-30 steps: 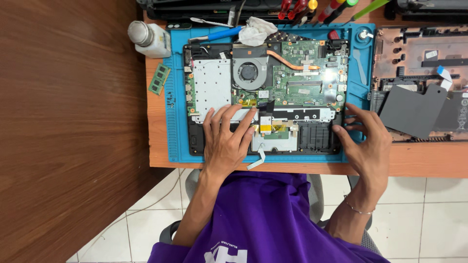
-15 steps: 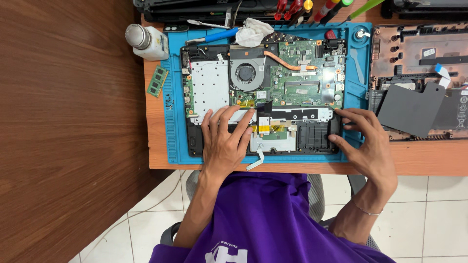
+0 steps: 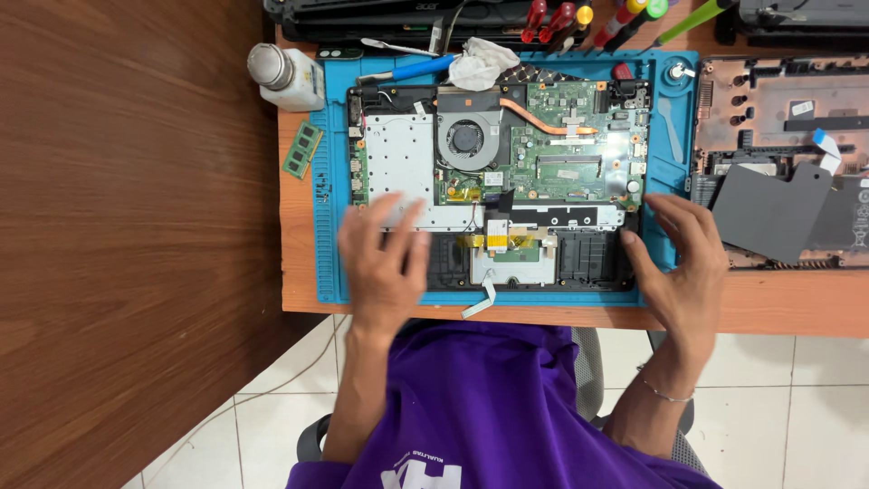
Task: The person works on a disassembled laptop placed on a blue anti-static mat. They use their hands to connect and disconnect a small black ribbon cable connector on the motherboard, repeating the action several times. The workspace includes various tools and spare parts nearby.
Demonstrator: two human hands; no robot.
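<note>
Right at the middle of the blue work mat [image 3: 328,226] lies an opened laptop base [image 3: 498,186], its insides facing up; a green circuit board [image 3: 566,145] fills the upper right part, a round cooling fan [image 3: 467,139] sits left of it with a copper heat pipe [image 3: 543,118] running off to the right, and a silver metal plate [image 3: 398,167] covers the upper left; along the near edge a yellow-taped flat cable [image 3: 498,240] crosses the black frame. Over the near left part of the base hovers the left hand [image 3: 385,263], fingers spread and its grip released, holding nothing; whether the fingertips touch the plate cannot be told because the hand is blurred. At the near right corner of the base is the right hand [image 3: 683,263], also open with fingers splayed, its thumb just beside the frame edge; a thin bracelet [image 3: 665,394] rings that wrist. Both arms come out of a purple shirt [image 3: 489,407]. The mat rests on an orange-brown tabletop [image 3: 797,312]; left of the mat lies a small green memory module [image 3: 302,149], and beyond it stands a white bottle with a metal cap [image 3: 282,77]. At the far edge lie a blue-handled tool [image 3: 421,67], a crumpled white cloth [image 3: 480,63] and a row of screwdrivers with coloured handles [image 3: 579,18]. To the right of the mat lies a copper-coloured laptop cover [image 3: 778,100] with a dark grey sheet [image 3: 769,213] on it.
</note>
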